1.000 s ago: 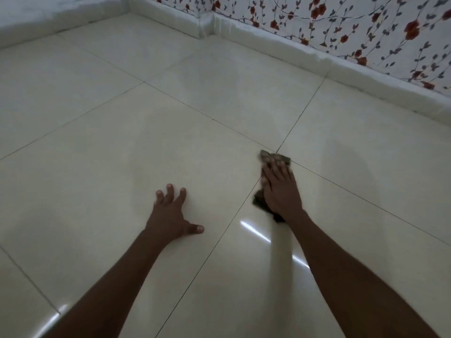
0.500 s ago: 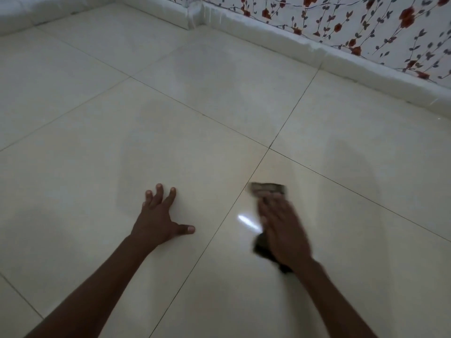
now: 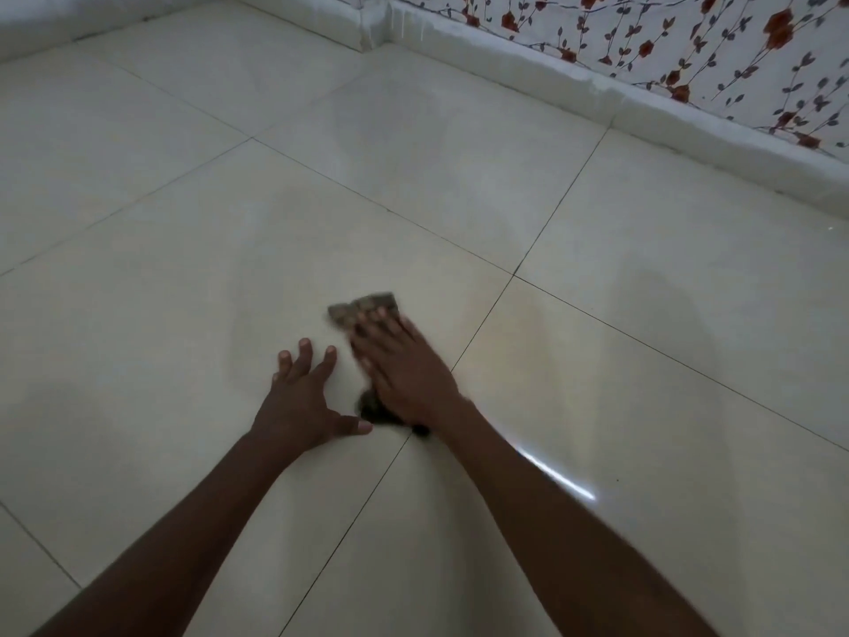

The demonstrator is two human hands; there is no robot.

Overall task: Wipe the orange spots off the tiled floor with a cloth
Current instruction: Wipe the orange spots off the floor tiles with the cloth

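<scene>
My right hand (image 3: 404, 365) lies flat with straight fingers on a dark brownish cloth (image 3: 363, 308) and presses it to the cream tiled floor (image 3: 459, 186). The cloth shows beyond my fingertips and again under my wrist. It sits just left of a grout line. My left hand (image 3: 301, 400) rests flat on the same tile, fingers spread, its thumb close to the cloth's near end. A faint orange-tinged smear (image 3: 528, 314) shows on the tile to the right of the grout line. Motion blur softens the right hand.
A white skirting ledge (image 3: 597, 89) runs along the back and right under a wall with red flower wallpaper (image 3: 689, 52). The corner of the room (image 3: 372, 25) is at the top middle. A bright light streak (image 3: 556, 475) reflects off the glossy floor by my right forearm.
My right hand has slid the cloth leftward across the grout line onto the tile where my left hand rests. The two hands are now close together; the left hand stayed planted.
</scene>
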